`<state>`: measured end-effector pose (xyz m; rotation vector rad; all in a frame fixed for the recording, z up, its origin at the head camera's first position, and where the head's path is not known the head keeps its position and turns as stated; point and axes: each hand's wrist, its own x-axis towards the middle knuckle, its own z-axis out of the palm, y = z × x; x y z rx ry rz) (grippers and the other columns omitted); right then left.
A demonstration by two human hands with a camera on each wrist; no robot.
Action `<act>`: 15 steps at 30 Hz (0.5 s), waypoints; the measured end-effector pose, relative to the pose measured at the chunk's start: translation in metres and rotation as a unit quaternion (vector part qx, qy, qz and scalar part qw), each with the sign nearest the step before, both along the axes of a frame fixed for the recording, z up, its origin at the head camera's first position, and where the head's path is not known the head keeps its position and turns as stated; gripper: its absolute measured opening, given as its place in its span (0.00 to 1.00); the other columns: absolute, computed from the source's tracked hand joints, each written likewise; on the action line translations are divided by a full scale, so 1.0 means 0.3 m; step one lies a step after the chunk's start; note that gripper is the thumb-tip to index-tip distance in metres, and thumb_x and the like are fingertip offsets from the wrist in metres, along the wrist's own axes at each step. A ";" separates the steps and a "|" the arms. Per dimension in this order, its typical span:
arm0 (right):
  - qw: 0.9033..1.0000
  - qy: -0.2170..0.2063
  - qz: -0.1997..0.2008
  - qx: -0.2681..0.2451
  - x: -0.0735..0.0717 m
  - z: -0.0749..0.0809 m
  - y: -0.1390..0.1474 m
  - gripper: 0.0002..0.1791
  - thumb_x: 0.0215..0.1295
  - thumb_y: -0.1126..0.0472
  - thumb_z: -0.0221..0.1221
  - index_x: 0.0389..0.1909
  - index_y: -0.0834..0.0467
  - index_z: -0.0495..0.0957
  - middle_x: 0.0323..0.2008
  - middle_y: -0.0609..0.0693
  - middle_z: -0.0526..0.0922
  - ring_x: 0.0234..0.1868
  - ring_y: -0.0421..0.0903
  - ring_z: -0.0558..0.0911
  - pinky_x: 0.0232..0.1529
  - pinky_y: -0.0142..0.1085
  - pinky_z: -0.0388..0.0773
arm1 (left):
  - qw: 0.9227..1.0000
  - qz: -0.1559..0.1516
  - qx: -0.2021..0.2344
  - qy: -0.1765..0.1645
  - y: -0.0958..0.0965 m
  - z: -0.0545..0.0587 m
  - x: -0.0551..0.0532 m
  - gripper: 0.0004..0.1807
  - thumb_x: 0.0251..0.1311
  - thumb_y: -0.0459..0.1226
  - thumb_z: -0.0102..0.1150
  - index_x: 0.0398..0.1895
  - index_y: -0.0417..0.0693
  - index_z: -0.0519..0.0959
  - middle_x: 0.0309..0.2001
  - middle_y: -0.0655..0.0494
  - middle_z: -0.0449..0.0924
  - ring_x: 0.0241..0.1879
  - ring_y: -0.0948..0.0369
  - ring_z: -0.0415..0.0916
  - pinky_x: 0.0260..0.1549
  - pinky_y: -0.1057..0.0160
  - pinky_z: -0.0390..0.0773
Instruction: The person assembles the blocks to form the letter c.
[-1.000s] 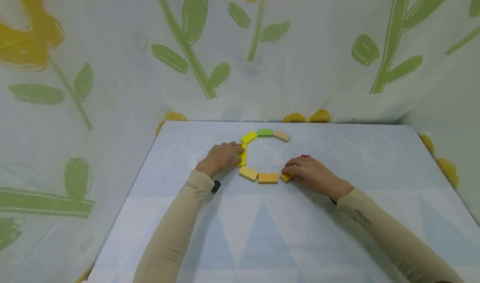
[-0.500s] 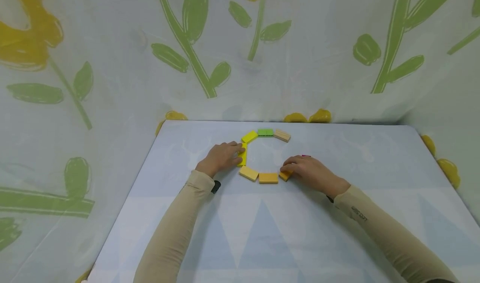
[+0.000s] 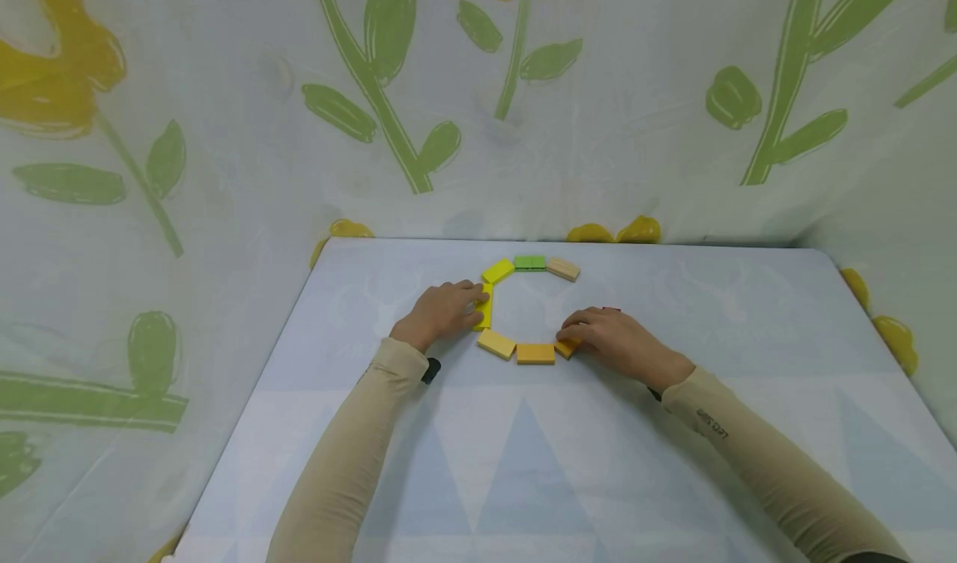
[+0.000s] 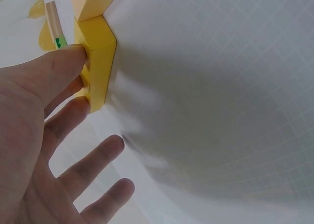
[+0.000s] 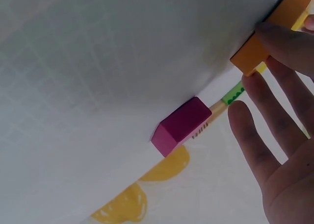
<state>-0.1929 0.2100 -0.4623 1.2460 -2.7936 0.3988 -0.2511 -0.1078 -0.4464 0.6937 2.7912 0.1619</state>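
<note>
Flat toy blocks lie in an open ring on the table. My left hand [image 3: 441, 312] pinches the bright yellow block [image 4: 100, 55] on the ring's left side between thumb and fingers, with the other fingers spread. My right hand [image 3: 616, 343] holds an orange block [image 5: 255, 52] at the ring's front right, partly hidden by the fingers. It lies slanted, its end at the corner of a lighter orange block [image 3: 535, 354]. A pale yellow block [image 3: 497, 344] sits between that one and the left hand's block.
At the ring's back are another yellow block [image 3: 498, 271], a green block [image 3: 530, 263] and a plain wooden block [image 3: 563, 269]. A magenta block [image 5: 181, 126] stands beyond my right hand, mostly hidden in the head view. A flower-printed cloth [image 3: 598, 156] hangs behind the table.
My right hand has slid slightly left with the orange block, narrowing the gap to the lighter orange block. My left hand stays on the yellow block.
</note>
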 end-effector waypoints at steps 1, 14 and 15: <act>1.000 0.000 -0.002 0.003 -0.001 0.000 0.000 0.22 0.55 0.72 0.73 0.50 0.50 0.87 0.49 0.46 0.85 0.53 0.49 0.82 0.54 0.48 0.80 | 1.000 -0.001 0.001 0.001 0.001 0.001 0.000 0.24 0.74 0.48 0.54 0.69 0.57 0.75 0.71 0.51 0.70 0.63 0.49 0.73 0.61 0.46 0.74; 0.999 0.034 -0.003 -0.012 -0.002 -0.002 0.024 0.27 0.54 0.72 0.73 0.56 0.55 0.83 0.54 0.51 0.83 0.55 0.52 0.81 0.53 0.50 0.80 | 1.000 -0.005 0.000 0.004 0.001 0.000 0.002 0.24 0.74 0.48 0.54 0.70 0.57 0.74 0.72 0.51 0.69 0.64 0.48 0.72 0.61 0.46 0.73; 0.999 0.038 -0.008 -0.015 -0.003 -0.001 0.030 0.27 0.54 0.72 0.74 0.57 0.55 0.82 0.55 0.52 0.82 0.55 0.52 0.81 0.53 0.49 0.80 | 1.000 -0.005 0.001 0.005 0.001 0.001 0.002 0.24 0.74 0.48 0.54 0.70 0.56 0.74 0.71 0.51 0.69 0.64 0.48 0.72 0.61 0.46 0.73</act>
